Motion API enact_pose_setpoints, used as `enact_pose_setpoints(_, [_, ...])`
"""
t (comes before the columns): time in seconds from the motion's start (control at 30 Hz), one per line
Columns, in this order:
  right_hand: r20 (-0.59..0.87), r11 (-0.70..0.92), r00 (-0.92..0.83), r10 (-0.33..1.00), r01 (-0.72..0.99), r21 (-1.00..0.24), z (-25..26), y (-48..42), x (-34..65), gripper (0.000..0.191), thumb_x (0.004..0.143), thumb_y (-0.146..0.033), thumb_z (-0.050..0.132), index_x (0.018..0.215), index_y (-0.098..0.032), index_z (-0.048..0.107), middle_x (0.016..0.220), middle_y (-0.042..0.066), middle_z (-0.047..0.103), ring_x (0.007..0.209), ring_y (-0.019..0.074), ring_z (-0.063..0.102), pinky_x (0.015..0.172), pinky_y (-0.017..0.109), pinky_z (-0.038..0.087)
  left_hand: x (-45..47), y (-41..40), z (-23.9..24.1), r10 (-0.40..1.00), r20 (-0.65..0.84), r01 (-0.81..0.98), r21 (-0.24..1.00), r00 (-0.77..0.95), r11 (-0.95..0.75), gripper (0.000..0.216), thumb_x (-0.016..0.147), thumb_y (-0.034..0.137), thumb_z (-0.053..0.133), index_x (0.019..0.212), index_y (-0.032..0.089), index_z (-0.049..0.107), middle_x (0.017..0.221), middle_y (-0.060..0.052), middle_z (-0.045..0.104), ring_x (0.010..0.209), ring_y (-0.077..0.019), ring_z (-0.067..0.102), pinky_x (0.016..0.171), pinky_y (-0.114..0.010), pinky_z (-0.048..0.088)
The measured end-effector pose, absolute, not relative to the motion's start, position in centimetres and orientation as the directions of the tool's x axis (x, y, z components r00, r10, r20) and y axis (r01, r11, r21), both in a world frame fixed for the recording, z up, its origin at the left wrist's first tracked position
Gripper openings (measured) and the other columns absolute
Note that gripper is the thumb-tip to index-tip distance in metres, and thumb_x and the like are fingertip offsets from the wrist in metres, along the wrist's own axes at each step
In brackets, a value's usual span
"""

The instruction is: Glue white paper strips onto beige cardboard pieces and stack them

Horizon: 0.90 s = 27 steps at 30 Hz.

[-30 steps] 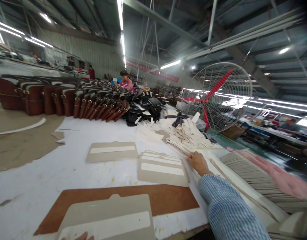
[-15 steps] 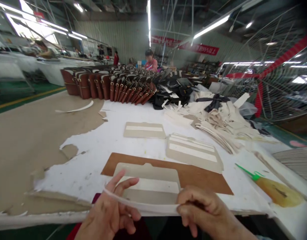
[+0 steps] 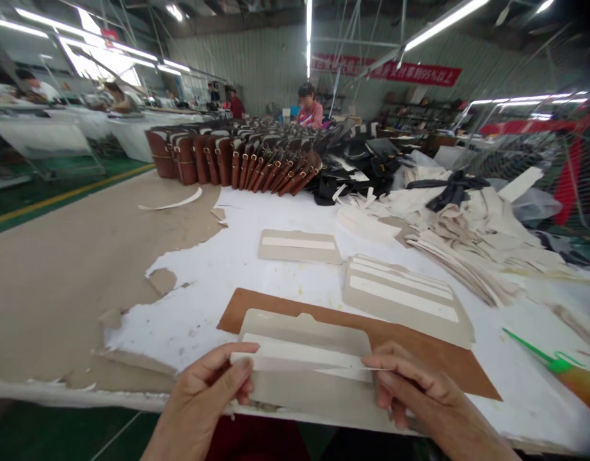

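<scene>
A narrow white strip [image 3: 299, 363] is stretched between my two hands, just over a grey-beige panel [image 3: 309, 396] with a small tab on its top edge. My left hand [image 3: 211, 384] pinches the strip's left end between thumb and fingers. At the other end, my right hand [image 3: 414, 387] grips it with thumb and forefinger. Under the panel lies a long brown sheet [image 3: 429, 352] that looks like leather. The strip overlaps a white band on the panel, so whether they touch is hard to tell.
Beyond the brown sheet lie a single banded panel [image 3: 299, 255] and a stack of similar panels [image 3: 400, 314]. Brown buckled bags [image 3: 256, 169] stand in rows farther back. Pale scraps [image 3: 472, 224] are heaped at right, near a green tool [image 3: 539, 352]. A co-worker [image 3: 310, 112] is behind the bags.
My left fingers, spread behind the strip before, have closed on its end. Both hands have brought the strip from the table's front edge up over the panel. The view has turned slightly left.
</scene>
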State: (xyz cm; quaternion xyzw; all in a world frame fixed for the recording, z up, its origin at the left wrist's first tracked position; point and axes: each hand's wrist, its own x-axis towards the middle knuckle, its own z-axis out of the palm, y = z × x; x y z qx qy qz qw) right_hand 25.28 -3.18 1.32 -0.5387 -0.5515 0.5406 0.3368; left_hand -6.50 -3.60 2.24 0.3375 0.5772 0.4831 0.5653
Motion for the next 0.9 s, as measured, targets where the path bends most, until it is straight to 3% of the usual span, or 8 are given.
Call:
enact_pose_setpoints(0.1, [-0.248,-0.207,-0.127,0.960,0.270,-0.940,1.3,-2.3,25.4,0.044,0.093,-0.066,0.063,0.103,-0.024,0.073,0.074,-0.001,0.065,0.052,0.0097,0.056,0.051,0.023,0.047,-6.4,-2.1,2.9,0.938,-0.289,-0.083,0.957,-0.193,0.277,0.043,0.070,0.053,0.084,0.096,0.020,0.074,0.064,0.000,0.070,0.060,-0.0162,0.064,0.059,-0.026,0.052])
enact_pose_setpoints(0.27, [-0.350,-0.309,-0.106,0.931,0.280,-0.909,1.2,-0.4,25.9,0.052,0.084,-0.073,0.067,0.081,-0.021,0.067,0.060,0.000,0.063,0.052,0.0130,0.055,0.044,0.022,0.041,-6.8,-0.1,3.4,0.936,-0.310,0.029,0.947,-0.167,0.319,0.036,0.074,0.053,0.077,0.086,0.021,0.067,0.066,-0.002,0.073,0.059,-0.0166,0.065,0.059,-0.026,0.050])
enact_pose_setpoints(0.43, [-0.347,-0.304,-0.055,0.936,0.366,-0.879,0.7,1.1,26.8,0.054,0.081,-0.075,0.069,0.076,-0.021,0.068,0.060,0.001,0.063,0.046,0.0104,0.045,0.042,0.023,0.035,-7.2,1.7,3.6,0.962,-0.249,0.312,0.910,-0.113,0.273,0.029,0.085,0.049,0.057,0.085,0.021,0.067,0.068,-0.001,0.072,0.061,-0.0174,0.064,0.062,-0.029,0.049])
enact_pose_setpoints(0.57, [-0.322,-0.308,0.021,0.947,0.351,-0.884,0.4,1.5,26.9,0.051,0.081,-0.074,0.067,0.084,-0.023,0.069,0.064,0.000,0.065,0.048,0.0126,0.052,0.047,0.025,0.043,-7.3,2.6,3.3,0.985,-0.140,0.497,0.850,-0.103,0.173,0.025,0.086,0.042,0.054,0.080,0.022,0.067,0.069,0.000,0.069,0.068,-0.0193,0.062,0.066,-0.031,0.045])
enact_pose_setpoints(0.9, [-0.223,-0.213,0.062,0.973,0.614,-0.760,-1.4,1.8,26.5,0.044,0.081,-0.070,0.065,0.089,-0.027,0.070,0.062,-0.002,0.065,0.057,0.0180,0.061,0.054,0.026,0.050,-7.0,3.2,2.7,0.995,-0.034,0.660,0.746,-0.094,0.087,0.021,0.085,0.032,0.051,0.073,0.023,0.064,0.073,-0.002,0.069,0.071,-0.0204,0.062,0.070,-0.033,0.043])
